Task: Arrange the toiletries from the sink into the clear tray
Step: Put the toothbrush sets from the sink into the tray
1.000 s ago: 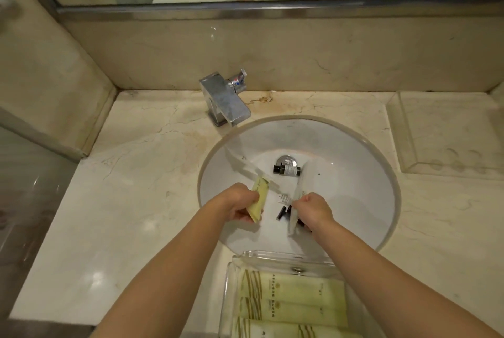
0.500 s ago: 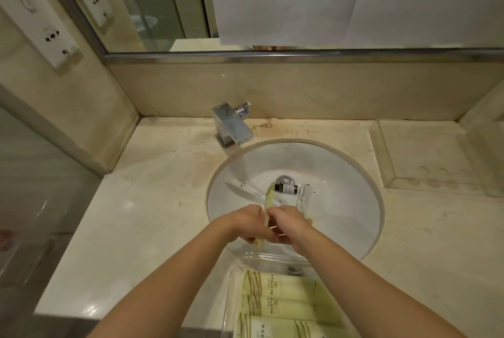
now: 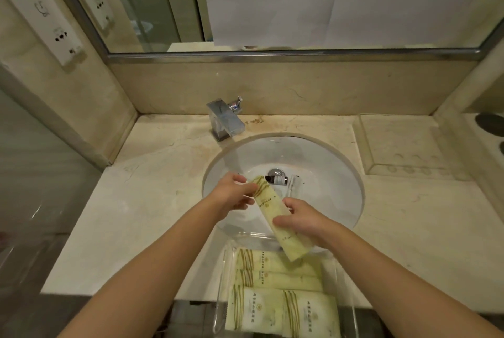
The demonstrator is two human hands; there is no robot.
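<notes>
Held over the sink (image 3: 341, 174) at both ends: left hand (image 3: 234, 194) pinching the top of the pale green sachet (image 3: 275, 215), right hand (image 3: 302, 224) gripping lower down, likely steering it flat into the clear tray (image 3: 331, 264) beside other sachets (image 3: 275, 277).

Beige marble counter (image 3: 141, 209), chrome tap (image 3: 226, 122), wide mirror (image 3: 272, 2) above.

Dark print on the pale green packets (image 3: 275, 264) and small bottle (image 3: 276, 179), all too blurred to read
</notes>
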